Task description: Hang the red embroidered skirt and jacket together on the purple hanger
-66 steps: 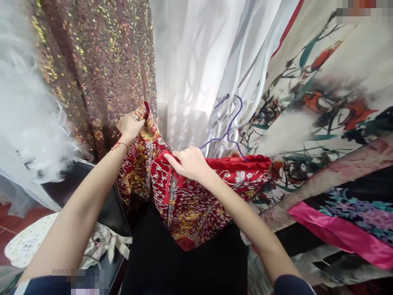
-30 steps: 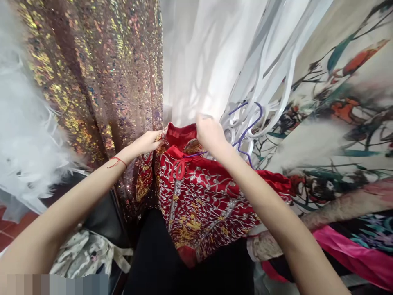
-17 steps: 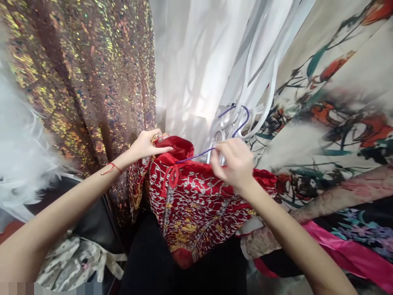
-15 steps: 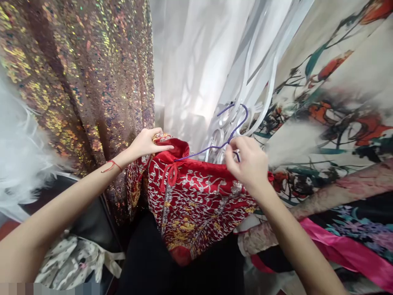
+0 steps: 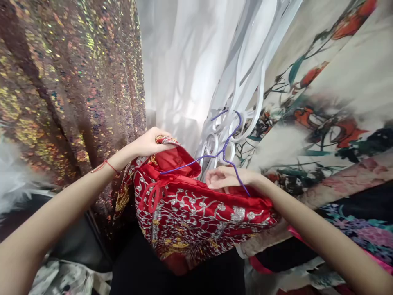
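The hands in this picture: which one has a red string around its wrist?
The left hand, holding an edge of the red embroidered clothing; the red string circles its wrist. The right hand, beside the purple hanger, has a bare wrist.

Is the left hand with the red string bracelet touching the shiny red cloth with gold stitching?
Touching. The head view shows it: the left hand grips the shiny red cloth by its gold-stitched edge, between thumb and fingers.

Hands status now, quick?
Left hand: closed, holding red fabric.
Right hand: loosely curled, partly behind the purple hanger; whether it grips anything can't be told.
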Demonstrator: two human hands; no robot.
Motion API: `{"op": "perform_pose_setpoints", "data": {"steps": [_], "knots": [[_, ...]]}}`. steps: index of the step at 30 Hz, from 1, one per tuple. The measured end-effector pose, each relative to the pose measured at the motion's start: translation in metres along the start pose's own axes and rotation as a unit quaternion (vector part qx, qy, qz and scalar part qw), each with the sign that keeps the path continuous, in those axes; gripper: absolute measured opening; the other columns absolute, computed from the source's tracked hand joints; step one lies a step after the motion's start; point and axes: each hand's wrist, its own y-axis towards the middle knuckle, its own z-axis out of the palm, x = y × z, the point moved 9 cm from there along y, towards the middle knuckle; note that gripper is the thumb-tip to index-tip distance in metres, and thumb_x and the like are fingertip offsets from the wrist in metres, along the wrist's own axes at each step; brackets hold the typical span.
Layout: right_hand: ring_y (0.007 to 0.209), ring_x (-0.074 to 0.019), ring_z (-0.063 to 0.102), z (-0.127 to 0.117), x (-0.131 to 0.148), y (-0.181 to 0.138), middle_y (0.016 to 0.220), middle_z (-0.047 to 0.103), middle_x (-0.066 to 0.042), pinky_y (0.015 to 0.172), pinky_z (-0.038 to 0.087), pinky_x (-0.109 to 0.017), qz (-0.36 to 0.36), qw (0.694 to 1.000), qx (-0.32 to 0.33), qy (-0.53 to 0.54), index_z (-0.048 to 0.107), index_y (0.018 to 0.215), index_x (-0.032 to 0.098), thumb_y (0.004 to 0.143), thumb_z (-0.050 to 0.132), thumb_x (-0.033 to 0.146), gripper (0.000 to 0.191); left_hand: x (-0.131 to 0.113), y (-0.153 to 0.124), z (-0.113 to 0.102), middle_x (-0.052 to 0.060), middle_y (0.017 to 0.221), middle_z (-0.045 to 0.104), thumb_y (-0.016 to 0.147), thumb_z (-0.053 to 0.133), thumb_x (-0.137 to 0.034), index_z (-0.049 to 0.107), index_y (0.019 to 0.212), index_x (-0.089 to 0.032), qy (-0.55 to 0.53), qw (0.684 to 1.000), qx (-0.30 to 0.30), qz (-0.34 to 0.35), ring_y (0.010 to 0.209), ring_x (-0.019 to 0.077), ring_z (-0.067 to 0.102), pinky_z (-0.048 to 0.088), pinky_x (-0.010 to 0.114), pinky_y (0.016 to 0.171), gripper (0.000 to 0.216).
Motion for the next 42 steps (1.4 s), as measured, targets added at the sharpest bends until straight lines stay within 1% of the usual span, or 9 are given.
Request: {"op": "perform_pose_setpoints", "data": {"steps": [6, 13, 19, 24, 28, 32, 35, 39, 42], "knots": [[0.044, -0.0089, 0.044, 0.023, -0.001, 0.038, 0.055, 0.055, 0.0, 0.042, 0.032, -0.023, 0.034, 0.996, 0.084, -0.007, 0.061, 0.071, 0.017, 0.083, 0.037, 0.087, 0.075, 0.005, -0.013, 0.02, 0.0, 0.064, 0.059, 0.079, 0.064, -0.048, 0.063, 0.07, -0.014, -0.063, 0.996, -0.035, -0.044, 0.061, 0.0115, 0.052, 0.042, 0.026, 0.061, 0.035], [0.047, -0.0126, 0.057, -0.001, -0.007, 0.033, 0.056, 0.065, 0.0, 0.049, 0.039, -0.024, 0.045, 0.998, 0.002, -0.048, 0.062, 0.076, 0.019, 0.085, 0.054, 0.059, 0.042, 0.003, -0.019, 0.017, 0.001, 0.067, 0.061, 0.078, 0.064, -0.046, 0.063, 0.072, -0.015, -0.082, 0.992, -0.071, -0.06, 0.064, 0.0123, 0.054, 0.042, 0.026, 0.063, 0.032], [0.048, -0.0148, 0.061, -0.02, -0.016, 0.017, 0.055, 0.064, 0.001, 0.061, 0.048, -0.029, 0.03, 0.976, -0.038, -0.21, 0.057, 0.067, 0.021, 0.084, 0.056, 0.041, 0.026, 0.001, -0.02, 0.025, 0.001, 0.069, 0.064, 0.081, 0.062, -0.036, 0.069, 0.089, -0.016, 0.146, 0.988, 0.05, -0.012, 0.064, 0.0132, 0.056, 0.039, 0.026, 0.065, 0.022], [0.058, -0.0162, 0.063, -0.015, -0.015, 0.013, 0.065, 0.068, -0.001, 0.065, 0.05, -0.029, -0.048, 0.975, -0.02, -0.215, 0.066, 0.092, 0.02, 0.096, 0.044, 0.048, 0.037, 0.025, -0.023, 0.025, 0.003, 0.077, 0.066, 0.084, 0.06, -0.03, 0.065, 0.093, -0.017, 0.19, 0.973, 0.126, -0.042, 0.068, 0.0143, 0.058, 0.039, 0.026, 0.066, 0.017], [0.082, -0.0187, 0.068, -0.011, -0.007, 0.008, 0.094, 0.075, -0.003, 0.082, 0.054, -0.031, -0.092, 0.977, -0.035, -0.186, 0.072, 0.102, 0.022, 0.098, 0.043, 0.051, 0.042, 0.053, -0.028, 0.02, 0.011, 0.096, 0.069, 0.078, 0.059, -0.023, 0.065, 0.095, -0.016, 0.278, 0.939, 0.143, -0.142, 0.083, 0.02, 0.064, 0.045, 0.028, 0.073, 0.019], [0.1, -0.0228, 0.068, -0.011, -0.003, 0.004, 0.102, 0.075, -0.005, 0.092, 0.054, -0.034, -0.087, 0.984, -0.063, -0.145, 0.074, 0.11, 0.022, 0.097, 0.045, 0.052, 0.044, 0.083, -0.046, -0.001, 0.021, 0.096, 0.072, 0.073, 0.068, -0.039, 0.071, 0.092, -0.011, 0.39, 0.829, 0.139, -0.376, 0.092, 0.0336, 0.069, 0.051, 0.037, 0.08, 0.033], [0.103, -0.0243, 0.067, -0.012, 0.001, -0.001, 0.106, 0.075, -0.006, 0.097, 0.054, -0.036, -0.081, 0.988, -0.08, -0.108, 0.073, 0.117, 0.021, 0.094, 0.049, 0.053, 0.046, 0.09, -0.054, -0.01, 0.021, 0.081, 0.074, 0.073, 0.065, -0.044, 0.074, 0.079, -0.01, 0.395, 0.775, 0.146, -0.471, 0.087, 0.0367, 0.072, 0.053, 0.041, 0.083, 0.035], [0.101, -0.0245, 0.067, -0.019, -0.007, -0.008, 0.109, 0.074, -0.006, 0.093, 0.055, -0.036, -0.039, 0.988, -0.149, -0.027, 0.075, 0.109, 0.023, 0.087, 0.06, 0.052, 0.039, 0.104, -0.057, -0.002, 0.013, 0.054, 0.067, 0.072, 0.056, -0.037, 0.063, 0.047, -0.016, 0.274, 0.815, 0.171, -0.481, 0.061, 0.0272, 0.068, 0.053, 0.035, 0.069, 0.033], [0.086, -0.0224, 0.065, -0.021, -0.02, -0.011, 0.095, 0.071, -0.006, 0.08, 0.056, -0.036, -0.008, 0.978, -0.203, 0.058, 0.073, 0.095, 0.023, 0.08, 0.066, 0.054, 0.035, 0.106, -0.043, -0.007, 0.01, 0.051, 0.064, 0.066, 0.056, -0.032, 0.056, 0.041, -0.019, 0.241, 0.884, 0.096, -0.389, 0.056, 0.0243, 0.064, 0.049, 0.032, 0.062, 0.028]]}}
